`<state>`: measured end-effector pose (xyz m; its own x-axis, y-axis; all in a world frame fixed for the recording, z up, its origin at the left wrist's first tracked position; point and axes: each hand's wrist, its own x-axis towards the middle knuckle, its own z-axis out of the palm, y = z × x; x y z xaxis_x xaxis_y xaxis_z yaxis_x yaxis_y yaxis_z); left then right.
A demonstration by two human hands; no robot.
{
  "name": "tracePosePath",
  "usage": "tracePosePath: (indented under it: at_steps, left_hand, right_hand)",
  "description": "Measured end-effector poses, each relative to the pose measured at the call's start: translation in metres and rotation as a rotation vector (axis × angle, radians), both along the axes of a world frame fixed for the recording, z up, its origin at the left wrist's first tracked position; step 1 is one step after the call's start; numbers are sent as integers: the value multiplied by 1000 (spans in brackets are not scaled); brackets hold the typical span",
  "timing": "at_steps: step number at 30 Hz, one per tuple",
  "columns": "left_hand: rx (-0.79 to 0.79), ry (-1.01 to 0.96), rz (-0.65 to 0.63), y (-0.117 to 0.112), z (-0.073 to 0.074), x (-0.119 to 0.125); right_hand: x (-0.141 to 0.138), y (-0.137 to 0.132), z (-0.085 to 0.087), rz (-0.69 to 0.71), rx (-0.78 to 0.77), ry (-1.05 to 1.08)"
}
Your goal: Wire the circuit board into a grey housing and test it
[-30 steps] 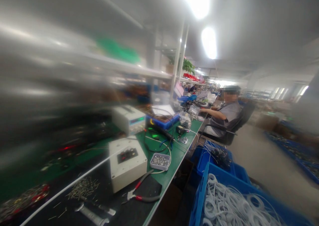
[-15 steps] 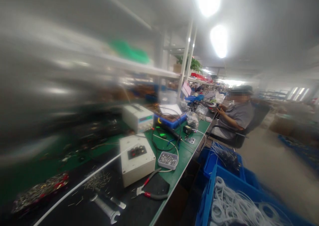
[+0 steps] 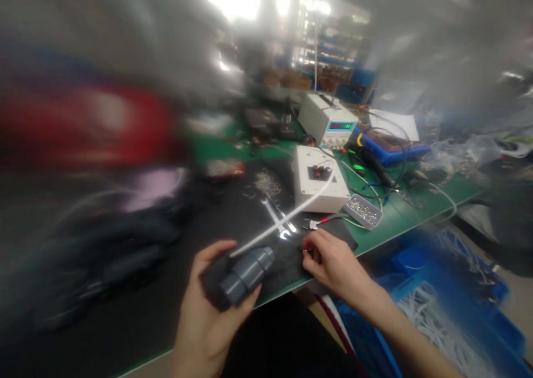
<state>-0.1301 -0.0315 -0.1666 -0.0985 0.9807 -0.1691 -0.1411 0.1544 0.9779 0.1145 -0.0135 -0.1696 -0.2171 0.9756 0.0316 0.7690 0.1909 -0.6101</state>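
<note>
The left hand point(image 3: 208, 317) grips a grey pipe fitting point(image 3: 245, 275) above the bench's near edge. A white tube point(image 3: 291, 217) runs from the fitting up across the white control box point(image 3: 318, 181). The right hand point(image 3: 331, 264) rests on the black mat point(image 3: 287, 261), fingers curled. Whether it holds anything cannot be determined. Red-handled pliers point(image 3: 320, 222) lie just beyond it.

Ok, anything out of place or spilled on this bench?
Mildly: a heap of small metal pins lies loose on the black mat left of the white box, not in the tray. A white tube from the grey fitting in the left hand is draped across that box. The left side is too blurred to judge.
</note>
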Motion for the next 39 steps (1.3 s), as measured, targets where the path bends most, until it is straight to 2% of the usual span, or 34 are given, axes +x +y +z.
tracePosePath:
  at_steps: [4,6,8,10,12,16,20,23,33,39]
  left_hand:
    - [95,241,-99,2,1,4]
    - [116,237,-188,4,1,5]
    - [104,174,-293,6,1,8]
    - [66,68,-410,8,-1,10]
    - [35,-53,-515,9,-2,13]
    - [-3,-138,-630,16,-4,11]
    - [-11,-165,-698,22,-9,3]
    - [-19,-194,-723,24,-11,0]
    - [36,-45,-698,26,-8,2]
    - [18,-101,-699,26,-7,3]
  right_hand:
    - [4,2,-2,90,-1,-51]
    - [9,3,0,119,10,-36]
    - [13,5,7,89,-9,42]
    - [15,7,17,19,-116,202]
    - [16,11,26,-12,-293,426]
    - [13,23,34,57,-605,781]
    - [9,36,37,114,-826,896]
    - [6,42,42,118,-923,893]
    - [2,56,55,195,-916,783]
    - [-4,60,62,183,-901,653]
